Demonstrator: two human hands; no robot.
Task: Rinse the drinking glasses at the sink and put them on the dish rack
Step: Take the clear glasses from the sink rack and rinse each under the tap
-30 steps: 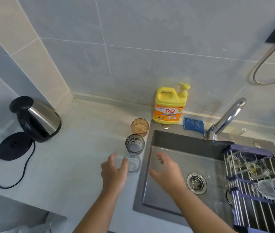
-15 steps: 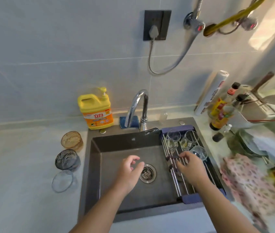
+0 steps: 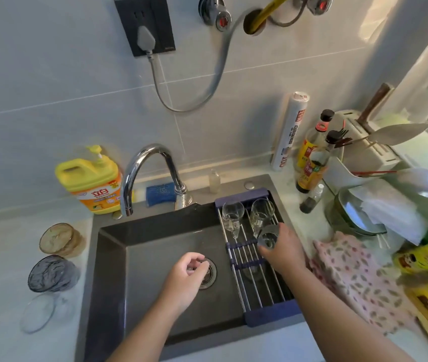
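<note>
My right hand point(image 3: 284, 250) grips a clear glass point(image 3: 268, 237) over the roll-up dish rack point(image 3: 256, 270) at the sink's right side. Two other clear glasses point(image 3: 232, 218) point(image 3: 261, 214) lie on the rack's far end. Above the dark sink point(image 3: 155, 257) near the drain point(image 3: 207, 273), my left hand point(image 3: 185, 276) hovers with loosely curled fingers and holds nothing. On the counter to the sink's left stand an amber glass point(image 3: 58, 239), a grey glass point(image 3: 50, 274) and a clear glass point(image 3: 39, 312).
The chrome faucet point(image 3: 144, 173) arches over the sink's back, with a yellow soap bottle point(image 3: 91, 178) and blue sponge point(image 3: 160, 193) beside it. Sauce bottles point(image 3: 312, 158), a knife block point(image 3: 369, 137), a metal bowl point(image 3: 356, 212) and a floral cloth point(image 3: 359, 280) crowd the right counter.
My view swung from the left counter to the sink and rack. My left hand left the counter glasses and came over the drain. My right hand reached the rack and closed round a clear glass.
</note>
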